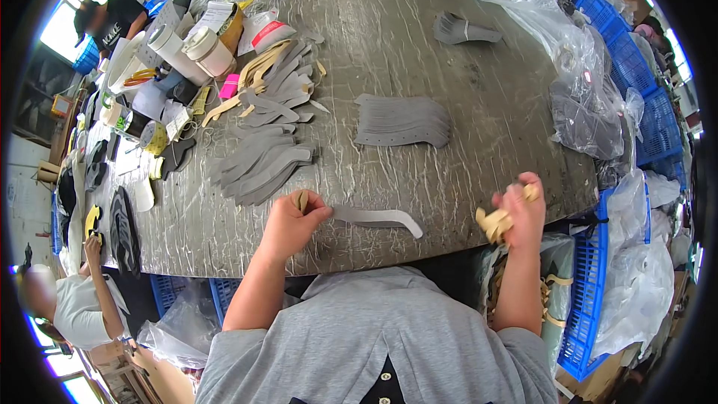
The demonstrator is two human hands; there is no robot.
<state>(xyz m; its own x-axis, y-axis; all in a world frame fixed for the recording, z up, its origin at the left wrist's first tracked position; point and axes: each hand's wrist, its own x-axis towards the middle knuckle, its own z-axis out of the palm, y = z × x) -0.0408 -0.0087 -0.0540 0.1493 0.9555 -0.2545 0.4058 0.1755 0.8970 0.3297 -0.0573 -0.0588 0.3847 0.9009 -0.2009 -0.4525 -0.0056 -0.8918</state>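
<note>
My left hand (295, 218) is closed on one end of a long curved grey strip (378, 218) that lies flat near the table's front edge. A bit of tan backing shows between its fingers. My right hand (521, 209) is raised at the table's right edge, gripping a crumpled wad of tan backing paper (494, 223). A fanned pile of the same grey strips (262, 161) lies just beyond my left hand. A neat stack of grey strips (402, 121) sits at mid-table.
The grey work table (419, 52) carries tape rolls (202, 49), tan strips (258, 75) and clutter at the left. Clear plastic bags (576, 67) lie right, over blue crates (636, 82). A blue crate (587, 292) stands below my right hand. Other people work at left (75, 299).
</note>
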